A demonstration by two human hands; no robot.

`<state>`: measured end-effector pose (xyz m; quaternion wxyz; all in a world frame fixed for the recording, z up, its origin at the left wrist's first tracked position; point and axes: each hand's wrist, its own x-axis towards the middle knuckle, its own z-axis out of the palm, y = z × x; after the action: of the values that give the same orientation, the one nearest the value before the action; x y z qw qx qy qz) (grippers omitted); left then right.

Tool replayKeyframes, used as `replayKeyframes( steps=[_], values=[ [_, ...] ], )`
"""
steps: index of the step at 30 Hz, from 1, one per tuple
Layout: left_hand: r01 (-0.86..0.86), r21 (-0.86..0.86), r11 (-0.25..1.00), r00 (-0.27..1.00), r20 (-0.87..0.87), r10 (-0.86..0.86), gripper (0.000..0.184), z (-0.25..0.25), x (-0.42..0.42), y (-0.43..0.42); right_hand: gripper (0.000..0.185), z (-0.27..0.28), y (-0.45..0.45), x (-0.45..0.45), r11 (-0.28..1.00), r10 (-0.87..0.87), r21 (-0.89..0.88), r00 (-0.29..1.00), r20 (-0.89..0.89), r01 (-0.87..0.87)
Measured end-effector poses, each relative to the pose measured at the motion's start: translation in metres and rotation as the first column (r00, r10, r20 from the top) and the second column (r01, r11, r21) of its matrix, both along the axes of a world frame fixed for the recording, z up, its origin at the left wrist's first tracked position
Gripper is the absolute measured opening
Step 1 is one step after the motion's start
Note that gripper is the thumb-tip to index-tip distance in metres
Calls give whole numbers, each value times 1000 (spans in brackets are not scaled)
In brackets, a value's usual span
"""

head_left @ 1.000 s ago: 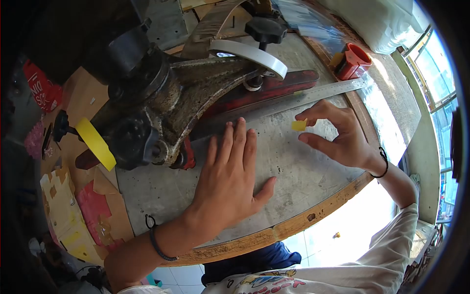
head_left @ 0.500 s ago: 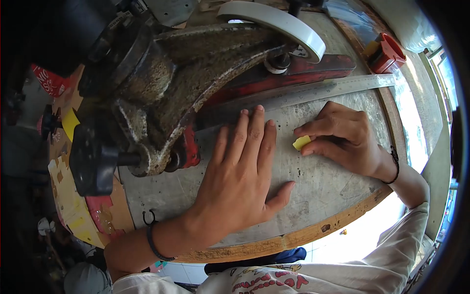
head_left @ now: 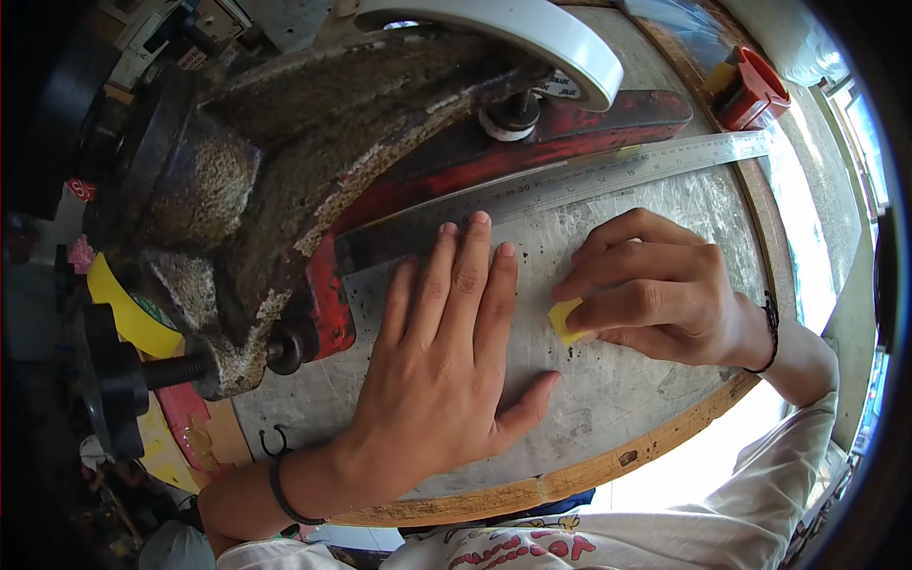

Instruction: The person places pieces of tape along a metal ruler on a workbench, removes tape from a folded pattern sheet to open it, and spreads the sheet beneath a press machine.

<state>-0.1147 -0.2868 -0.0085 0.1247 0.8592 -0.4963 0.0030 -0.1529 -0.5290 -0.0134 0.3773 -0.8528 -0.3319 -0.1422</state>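
Yellow piece, pinched by right hand, now nearer the front edge of bench.
Far left: yellow tape roll, behind black knob. Centre: left hand, flat on bench, fingers spread, grasping nothing; fingertips at near edge of metal ruler, much as half a second ago. Right of centre: yellow piece, between thumb and fingers, which curl further over it than before; contact with bench cannot be told. Change judged as repositioning, grip kept. Far right corner of bench: red holder.
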Motion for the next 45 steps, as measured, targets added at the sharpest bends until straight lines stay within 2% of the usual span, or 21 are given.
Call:
replayKeyframes(
  steps=[3, 6, 8, 14, 20, 26, 33, 38, 45],
  values=[
    [0, 0, 1000, 1000, 1, 0, 84, 0, 0, 0, 19, -3, 3, 0, 994, -75, -69, 987, 139, 85],
    [-2, 7, 1000, 1000, 3, 2, 85, 0, -1, 0, 21, 4, -1, -1, 948, -97, -263, 947, 307, 182],
    [-4, 17, 1000, 1000, 1, 4, 85, 0, -1, 0, 22, 6, -2, -2, 916, -82, -343, 932, 354, 211],
    [-5, -14, 1000, 1000, -4, 5, 81, -1, -1, 1, 27, 2, -4, -2, 925, -28, -355, 955, 294, 137],
    [20, -81, 997, 1000, -7, -21, 65, -4, 0, 1, 24, 3, -5, 2, 944, 41, -324, 956, 290, 57],
    [39, -68, 997, 999, -2, -39, 51, -2, 1, 1, 24, 2, -6, 3, 949, 67, -313, 954, 291, 29],
    [36, -67, 997, 999, -2, -37, 47, -2, 1, 0, 24, -2, -7, 4, 960, 91, -280, 944, 316, 2],
    [44, -64, 997, 999, 0, -44, 46, -2, 1, 1, 32, -4, -9, 4, 962, 131, -271, 921, 366, -29],
    [46, -80, 996, 999, -1, -46, 47, -3, 1, 1, 24, -4, -9, 3, 962, 118, -272, 940, 321, -28]
  ],
)
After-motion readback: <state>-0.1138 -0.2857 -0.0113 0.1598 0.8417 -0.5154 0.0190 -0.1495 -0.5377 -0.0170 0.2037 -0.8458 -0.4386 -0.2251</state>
